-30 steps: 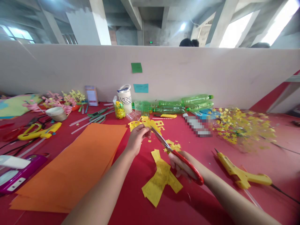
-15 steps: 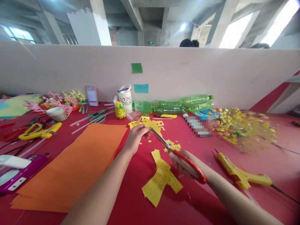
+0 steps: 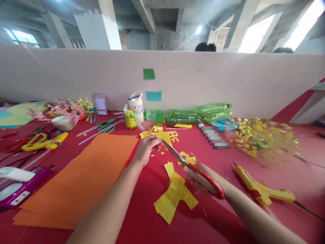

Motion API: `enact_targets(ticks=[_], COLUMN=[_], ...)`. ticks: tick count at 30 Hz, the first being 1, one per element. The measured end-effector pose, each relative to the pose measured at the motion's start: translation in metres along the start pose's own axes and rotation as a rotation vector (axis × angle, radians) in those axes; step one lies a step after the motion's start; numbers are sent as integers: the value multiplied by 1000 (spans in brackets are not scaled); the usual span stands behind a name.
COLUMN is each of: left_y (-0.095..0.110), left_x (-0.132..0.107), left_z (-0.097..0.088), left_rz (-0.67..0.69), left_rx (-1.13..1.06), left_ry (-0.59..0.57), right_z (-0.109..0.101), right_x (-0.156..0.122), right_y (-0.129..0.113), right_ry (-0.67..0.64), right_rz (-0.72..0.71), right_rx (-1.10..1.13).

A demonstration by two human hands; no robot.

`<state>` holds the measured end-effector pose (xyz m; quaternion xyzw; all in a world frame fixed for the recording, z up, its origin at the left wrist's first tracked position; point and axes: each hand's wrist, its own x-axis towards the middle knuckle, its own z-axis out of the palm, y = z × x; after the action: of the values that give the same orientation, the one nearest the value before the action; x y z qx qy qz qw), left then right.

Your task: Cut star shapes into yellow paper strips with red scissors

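Note:
My right hand (image 3: 200, 178) grips red-handled scissors (image 3: 186, 162), their blades pointing forward and left. The blade tips reach the pinched fingertips of my left hand (image 3: 147, 149). What those fingers hold is too small or hidden to make out. Behind them lie yellow paper scraps (image 3: 167, 138) with star-shaped holes. Small yellow paper stars (image 3: 188, 158) are heaped beyond my right hand. Between my forearms, several yellow paper strips (image 3: 171, 196) with faint pencil marks overlap on the red tabletop (image 3: 137, 217).
Orange sheets (image 3: 83, 176) spread at left, near a purple device (image 3: 27, 189) and a yellow glue gun (image 3: 45, 142). Another yellow glue gun (image 3: 261, 186) lies right, below a yellow star bunch (image 3: 259, 139). Green bottles (image 3: 188, 118) and a white cup (image 3: 136, 107) line the partition.
My left hand has shifted very slightly left, and the scissor tips moved with it. Everything else stays in place apart from a slight camera shift.

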<state>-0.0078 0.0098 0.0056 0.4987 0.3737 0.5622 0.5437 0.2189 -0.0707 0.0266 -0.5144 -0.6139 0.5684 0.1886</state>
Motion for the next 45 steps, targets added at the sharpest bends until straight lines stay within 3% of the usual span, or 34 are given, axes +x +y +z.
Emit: enact_targets(ticks=[11, 17, 39, 45], left_y=[0, -1, -6, -6], left_x=[0, -2, -6, -7], left_z=[1, 7, 18, 19], left_rz=[4, 35, 18, 3], left_rx=[-27, -2, -47, -63], left_ry=[31, 47, -2, -4], right_z=[2, 4, 18, 17], right_x=[2, 2, 2, 0], right_y=[2, 5, 9, 4], right_ry=[19, 13, 57, 64], right_rz=[60, 7, 13, 18], right_rx=[-25, 14, 107, 36])
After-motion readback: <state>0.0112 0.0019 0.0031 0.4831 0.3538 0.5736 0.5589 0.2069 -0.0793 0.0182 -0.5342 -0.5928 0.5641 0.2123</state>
